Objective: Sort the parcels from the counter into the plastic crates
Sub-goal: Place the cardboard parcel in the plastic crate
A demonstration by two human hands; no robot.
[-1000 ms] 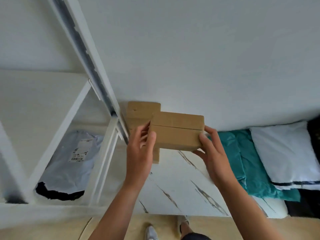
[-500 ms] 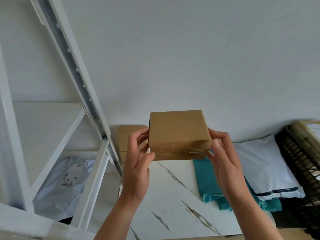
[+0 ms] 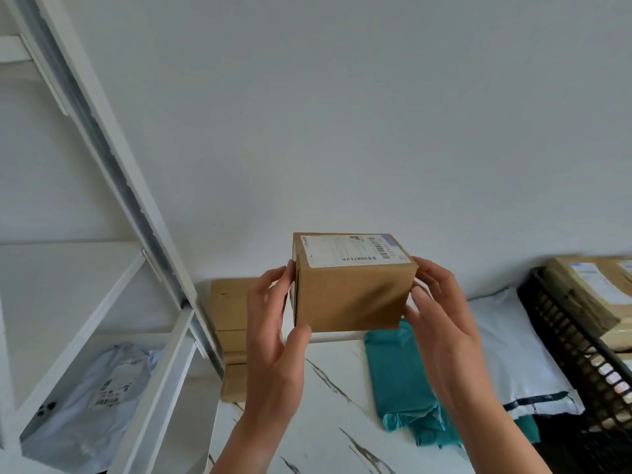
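We hold the cardboard box point(image 3: 352, 289) between both hands, clear of the marble counter point(image 3: 325, 422) and in front of the bare wall point(image 3: 342, 114).

**Clearances**
- Left: the slanted white upright of the shelving unit point(image 3: 113, 159) runs down to the counter's back corner. It is near the left hand point(image 3: 273, 340) but apart from it.
- Behind the left hand: a stack of cardboard boxes point(image 3: 229, 313) stands on the counter against the upright.
- Right: the rim of the black plastic crate point(image 3: 574, 354) lies well apart from the right hand point(image 3: 441, 323). Labelled parcels point(image 3: 588, 292) already sit in the crate.
- Below: a teal mailer point(image 3: 400, 371) and a white mailer point(image 3: 506, 343) lie flat on the counter between the box and the crate.
- Above: only wall shows behind the box.
- A grey mailer point(image 3: 89, 398) lies on a lower shelf.

**Grip**
- The left hand grips the box's left end: fingers on the end face, thumb at the lower near corner.
- The right hand grips the right end, fingers curled against the end face.
- The box sits level between the palms. Its shipping label point(image 3: 349, 250) lies on the top face.
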